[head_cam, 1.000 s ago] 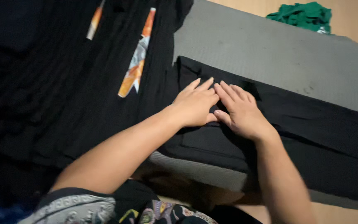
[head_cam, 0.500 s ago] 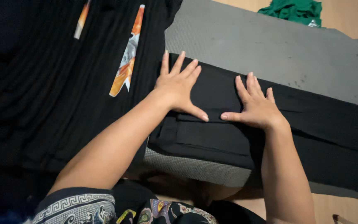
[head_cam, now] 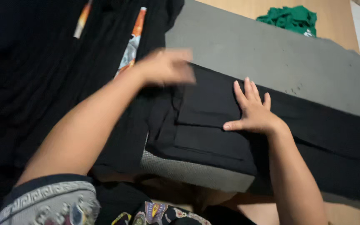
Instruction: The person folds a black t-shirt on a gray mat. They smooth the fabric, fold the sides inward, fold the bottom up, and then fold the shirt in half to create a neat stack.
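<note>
A folded black garment lies flat on a grey mat. My right hand presses flat on it with the fingers spread, near the garment's folded left end. My left hand is blurred with motion above the garment's upper left corner, next to another black cloth with orange printed stripes. I cannot tell whether the left hand's fingers hold any fabric.
A large black cloth covers the left side. A crumpled green garment lies on the wooden floor at the top right, beyond the mat. My patterned sleeve shows at the bottom left.
My hands have moved apart. The left hand has lifted off the black garment and swept up and left. The right hand has slid to the right and stays flat on it.
</note>
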